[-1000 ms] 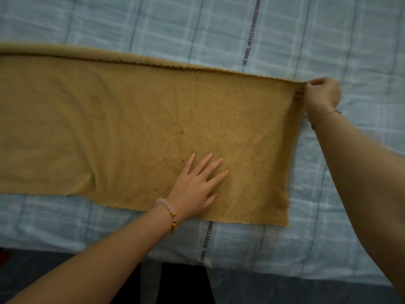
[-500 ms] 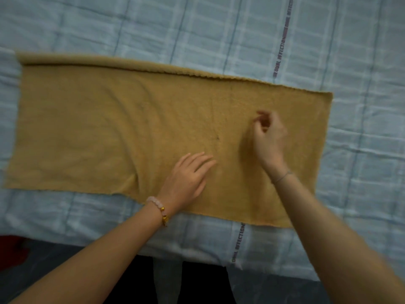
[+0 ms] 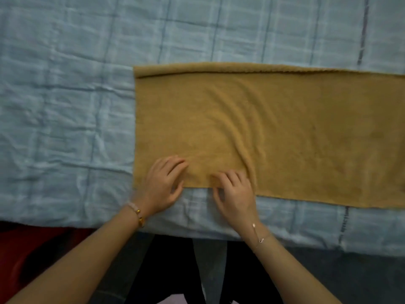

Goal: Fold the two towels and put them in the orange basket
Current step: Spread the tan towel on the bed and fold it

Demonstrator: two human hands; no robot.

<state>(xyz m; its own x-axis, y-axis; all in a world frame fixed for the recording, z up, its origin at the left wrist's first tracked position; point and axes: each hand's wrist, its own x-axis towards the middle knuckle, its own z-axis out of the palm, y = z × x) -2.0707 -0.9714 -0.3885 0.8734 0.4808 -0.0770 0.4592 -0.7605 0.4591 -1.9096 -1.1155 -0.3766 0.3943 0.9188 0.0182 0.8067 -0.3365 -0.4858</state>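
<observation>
A mustard-yellow towel lies flat on the bed in a long folded strip, with its right end cut off by the frame edge. Wrinkles fan out across its middle. My left hand rests on the towel's near left corner, fingers slightly apart and pressing down. My right hand lies just beside it on the near edge, fingers curled onto the cloth. Neither hand grips the towel that I can see. A second towel and the orange basket are out of view.
The bed is covered by a light blue checked sheet, rumpled on the left. Its near edge runs across the lower part of the view. Something dark red sits on the floor at lower left.
My right hand let go of the towel's far right corner and came across to the near left edge. My left hand slid left as well. The view has shifted toward the towel's left end.
</observation>
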